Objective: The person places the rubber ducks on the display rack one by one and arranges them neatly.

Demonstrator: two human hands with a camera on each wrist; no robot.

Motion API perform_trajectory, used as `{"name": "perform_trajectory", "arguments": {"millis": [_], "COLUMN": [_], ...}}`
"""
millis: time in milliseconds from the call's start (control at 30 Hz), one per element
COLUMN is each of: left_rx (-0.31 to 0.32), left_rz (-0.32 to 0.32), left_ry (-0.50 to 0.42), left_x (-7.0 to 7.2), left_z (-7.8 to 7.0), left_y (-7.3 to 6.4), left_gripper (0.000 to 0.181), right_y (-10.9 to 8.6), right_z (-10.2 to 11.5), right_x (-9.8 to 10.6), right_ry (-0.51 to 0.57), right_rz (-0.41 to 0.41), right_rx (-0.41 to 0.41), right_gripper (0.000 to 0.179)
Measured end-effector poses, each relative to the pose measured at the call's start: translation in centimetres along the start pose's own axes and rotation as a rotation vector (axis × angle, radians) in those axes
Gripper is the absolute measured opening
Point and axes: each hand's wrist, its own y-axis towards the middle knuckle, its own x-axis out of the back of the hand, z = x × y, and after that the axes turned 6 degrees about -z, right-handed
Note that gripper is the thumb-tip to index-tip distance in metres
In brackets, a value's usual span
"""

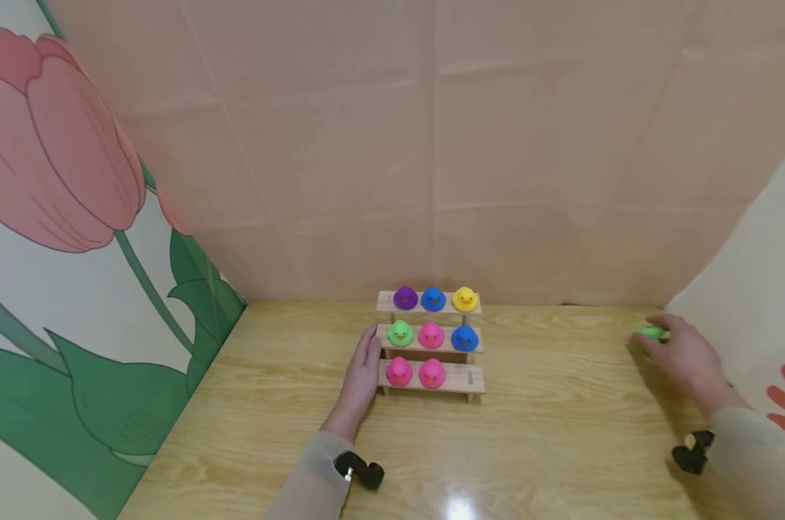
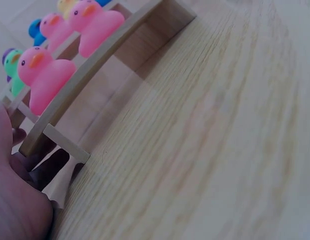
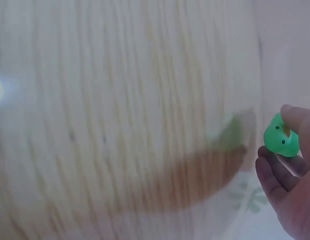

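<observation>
A three-step wooden rack (image 1: 458, 375) stands on the table with several small rubber ducks on it. The top step bears a purple duck (image 1: 405, 298), a blue one (image 1: 434, 299) and a yellow one (image 1: 465, 299). On the middle step sit a green duck (image 1: 401, 333), a pink one (image 1: 431, 334) and a blue one (image 1: 464, 338). Two pink ducks (image 2: 47, 75) occupy the left and middle of the bottom step. My left hand (image 1: 363, 372) holds the rack's left end, some fingers under the board. Far to the right, my right hand (image 1: 690, 355) pinches another green duck (image 3: 281, 137) between thumb and fingers.
The wood-grain table (image 1: 554, 433) reaches back to a pinkish cloth wall (image 1: 509, 180). A wall with painted tulips (image 1: 74, 152) borders the left side, and a white wall (image 1: 765, 289) borders the right, close to my right hand.
</observation>
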Motion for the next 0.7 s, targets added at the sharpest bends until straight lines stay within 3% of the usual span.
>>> {"name": "perform_trajectory", "arguments": {"millis": [433,700], "left_rx": [-0.001,-0.007], "left_rz": [-0.006,-0.014], "left_ry": [-0.002,0.005], "left_x": [-0.1,-0.1], "left_z": [-0.3,-0.1], "left_y": [-0.2,0.0], "left_gripper": [0.063,0.062], "right_y": [0.0,-0.7], "right_z": [5.3,8.7], "right_x": [-1.8,-2.1], "right_ry": [0.098,0.152], "right_rz": [-0.149,-0.151], "right_rx": [0.219,0.245], "right_gripper": [0.033,0.031]}}
